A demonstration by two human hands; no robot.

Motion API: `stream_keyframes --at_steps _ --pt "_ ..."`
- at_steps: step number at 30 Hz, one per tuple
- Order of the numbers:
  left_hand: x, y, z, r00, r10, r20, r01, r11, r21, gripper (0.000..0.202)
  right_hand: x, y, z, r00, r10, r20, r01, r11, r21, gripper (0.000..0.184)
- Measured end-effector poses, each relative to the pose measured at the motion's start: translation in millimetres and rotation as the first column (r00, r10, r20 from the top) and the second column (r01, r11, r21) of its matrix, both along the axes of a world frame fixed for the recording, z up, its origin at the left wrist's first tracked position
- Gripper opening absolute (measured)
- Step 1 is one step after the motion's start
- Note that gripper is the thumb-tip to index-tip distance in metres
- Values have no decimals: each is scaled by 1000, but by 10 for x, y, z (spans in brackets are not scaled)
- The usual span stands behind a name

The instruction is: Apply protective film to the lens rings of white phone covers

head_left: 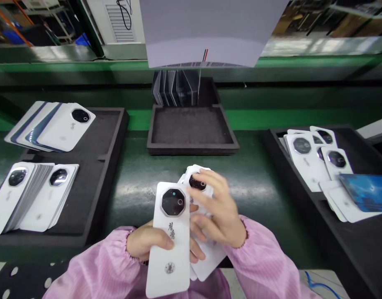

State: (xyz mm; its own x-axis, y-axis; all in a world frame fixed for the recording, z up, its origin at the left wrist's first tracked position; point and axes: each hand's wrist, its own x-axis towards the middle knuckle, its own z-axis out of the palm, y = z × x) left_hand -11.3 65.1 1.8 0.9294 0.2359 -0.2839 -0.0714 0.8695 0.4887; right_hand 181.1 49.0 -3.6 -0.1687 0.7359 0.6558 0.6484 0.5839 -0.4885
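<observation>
My left hand [147, 243] grips a white phone back cover [170, 241] with a dark octagonal camera ring, held upright in front of me. Behind it sits a small stack of similar white covers [197, 182]; my right hand [220, 218] is closed over that stack, fingers curled on its top cover. Both wrists wear pink sleeves. The lower part of the stack is hidden by my hands.
A black foam tray [94, 187] at left holds fanned rows of white covers [38, 195]. A middle tray [191, 128] carries upright dark panels at its back. The right tray [358, 249] holds more covers [305, 158] and a blue sheet [368, 191]. Green bench surface [137, 170] lies between.
</observation>
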Motion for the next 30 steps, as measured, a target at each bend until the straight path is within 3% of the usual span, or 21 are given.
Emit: stream_keyframes --at_steps 2,5,6,8,10,12,15,21,25,27,28,30 --pt "-7 -5 -27 998 -55 -40 56 998 25 44 -23 -13 29 972 219 80 -217 976 -33 41" --pt "-3 -10 -42 999 -54 -8 54 998 40 41 -25 -16 25 923 384 7 -384 923 -35 47" --pt "2 -8 -34 999 -39 9 39 999 29 42 -18 -19 23 925 377 -43 -379 925 -27 45" --pt "13 3 -4 999 -32 17 31 999 15 45 -6 -28 25 959 248 -134 -257 965 -51 33" --pt "21 18 23 996 -81 -31 82 996 21 48 -4 -38 32 976 59 -210 -95 982 -163 22" --pt "24 30 24 983 -159 -87 164 985 53 51 -17 -44 35 961 -52 -272 -32 954 -297 18" --pt "16 33 -22 962 -244 -121 259 957 132 52 -47 -42 29 937 -65 -343 -91 903 -420 15" --pt "28 17 -45 948 -249 -197 294 924 244 51 -46 -32 41 907 -125 -402 -105 857 -504 12" --pt "62 19 23 912 -225 -343 341 880 330 44 -16 -33 61 870 -128 -476 -239 735 -634 9" --pt "72 26 37 908 -239 -345 356 874 331 46 -14 -37 69 853 -114 -509 -298 694 -655 7" --pt "74 29 39 915 -243 -321 347 880 323 46 -20 -41 70 858 -106 -502 -284 716 -638 8" --pt "73 30 39 944 -218 -247 284 919 275 44 -45 -56 68 900 -77 -430 -163 853 -495 11"
